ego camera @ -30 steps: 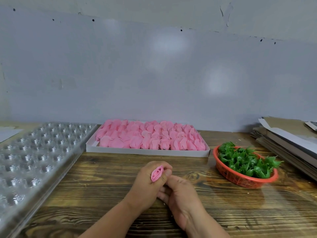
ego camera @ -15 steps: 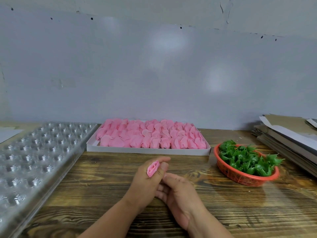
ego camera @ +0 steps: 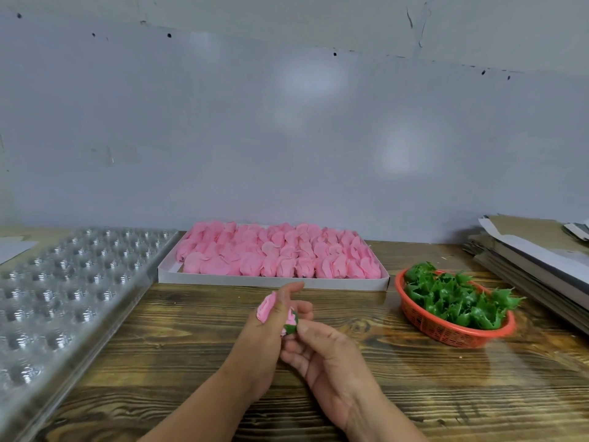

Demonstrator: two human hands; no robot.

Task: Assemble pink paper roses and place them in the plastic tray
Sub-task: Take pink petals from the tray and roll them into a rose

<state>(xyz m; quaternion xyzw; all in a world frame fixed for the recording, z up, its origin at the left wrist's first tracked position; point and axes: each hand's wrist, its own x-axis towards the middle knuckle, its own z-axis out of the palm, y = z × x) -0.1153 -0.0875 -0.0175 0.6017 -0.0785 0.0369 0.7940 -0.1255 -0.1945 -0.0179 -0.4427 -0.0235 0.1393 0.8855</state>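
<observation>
Left hand (ego camera: 267,333) grips pink rose (ego camera: 267,307) above near tabletop (ego camera: 178,346); right hand (ego camera: 322,352) pinches its green base (ego camera: 290,328). Plastic tray (ego camera: 63,288) lies far left, nearer the left hand, cups empty.

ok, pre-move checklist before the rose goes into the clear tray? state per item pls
1. Pink rolled paper rose held: ok, the left hand grips it at the fingertips.
2. Small green calyx piece at the rose base: ok, it is there, pinched by the right hand.
3. Calyx fully seated on the rose: cannot tell, fingers cover the joint.
4. Clear plastic dimpled tray within view on the left: ok.
5. Free tray cells: ok, no rose shows in any visible cell.
6. Path from the hands to the tray over the wooden table: ok, nothing lies between.
</observation>
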